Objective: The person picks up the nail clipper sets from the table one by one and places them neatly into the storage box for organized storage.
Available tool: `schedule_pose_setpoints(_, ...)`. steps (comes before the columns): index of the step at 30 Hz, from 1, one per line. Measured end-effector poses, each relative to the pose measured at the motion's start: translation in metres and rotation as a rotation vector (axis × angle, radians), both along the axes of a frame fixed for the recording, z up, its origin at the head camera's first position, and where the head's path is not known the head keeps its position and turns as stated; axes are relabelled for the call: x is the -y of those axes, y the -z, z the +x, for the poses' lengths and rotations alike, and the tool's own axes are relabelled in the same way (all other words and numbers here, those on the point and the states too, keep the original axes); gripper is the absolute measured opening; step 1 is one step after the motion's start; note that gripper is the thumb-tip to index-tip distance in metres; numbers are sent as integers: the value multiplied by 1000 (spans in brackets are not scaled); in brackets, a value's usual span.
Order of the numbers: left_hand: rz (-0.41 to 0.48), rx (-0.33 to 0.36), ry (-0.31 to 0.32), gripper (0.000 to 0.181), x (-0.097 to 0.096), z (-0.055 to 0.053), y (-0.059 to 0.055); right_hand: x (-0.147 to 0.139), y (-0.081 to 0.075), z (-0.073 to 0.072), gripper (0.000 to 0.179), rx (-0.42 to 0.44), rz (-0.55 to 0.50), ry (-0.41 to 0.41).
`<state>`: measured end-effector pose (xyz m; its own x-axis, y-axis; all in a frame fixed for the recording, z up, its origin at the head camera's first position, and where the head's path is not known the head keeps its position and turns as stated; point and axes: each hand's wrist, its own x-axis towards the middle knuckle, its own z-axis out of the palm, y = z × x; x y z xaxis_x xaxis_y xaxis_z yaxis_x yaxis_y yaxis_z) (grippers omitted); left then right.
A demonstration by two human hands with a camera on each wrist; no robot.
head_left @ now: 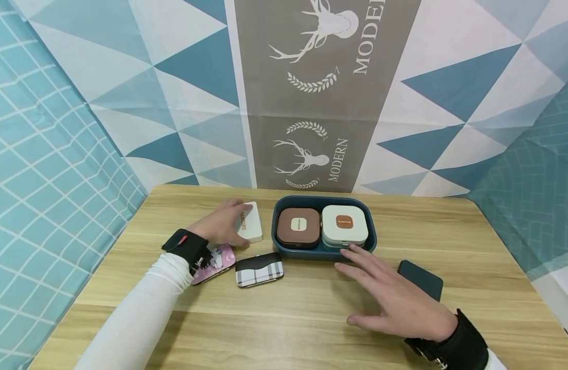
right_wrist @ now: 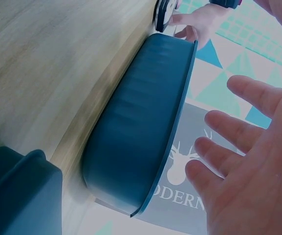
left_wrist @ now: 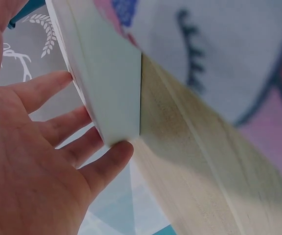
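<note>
- Wood-grain table (head_left: 311, 318) stretches before you, backed by a triangle-patterned cloth (head_left: 436, 97).
- Your left hand (head_left: 216, 224) grips the white case (head_left: 251, 226), left of the blue tray (head_left: 307, 254) and near the pink case (head_left: 224, 259) and plaid case (head_left: 259, 271).
- Your right hand (head_left: 395, 295), fingers spread, holds nothing near the tray and the dark case (head_left: 422, 279).
- Brown case (head_left: 288, 236) and cream case (head_left: 341, 235) sit side by side inside the tray.

The left forearm (head_left: 135, 318) is extended from the near left toward the far side; the left hand (head_left: 219, 222) is set in a grip, thumb nearer than fingers. At the right, the right hand (head_left: 399, 303) is held with fingers outstretched and spread.
</note>
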<state>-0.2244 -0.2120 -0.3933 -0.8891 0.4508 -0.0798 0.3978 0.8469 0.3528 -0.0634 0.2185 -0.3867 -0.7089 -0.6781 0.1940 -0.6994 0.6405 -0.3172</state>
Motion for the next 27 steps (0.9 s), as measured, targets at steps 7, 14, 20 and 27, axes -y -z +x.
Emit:
schedule_pose_setpoints(7, 9, -6, 7, 100, 0, 1, -1, 1, 0, 0, 96, -3, 3, -4)
schedule_pose_setpoints(14, 17, -14, 14, 99, 1, 1, -3, 0, 1, -1, 96, -4, 1, -7)
schedule_pose_setpoints(20, 19, -23, 29, 101, 1, 0, -5, 0, 1, -1, 95, 8, 4, -8)
schedule_pose_setpoints(27, 37, -37, 31, 103, 1, 1, -12, 1, 2, -2, 96, 8, 6, -11)
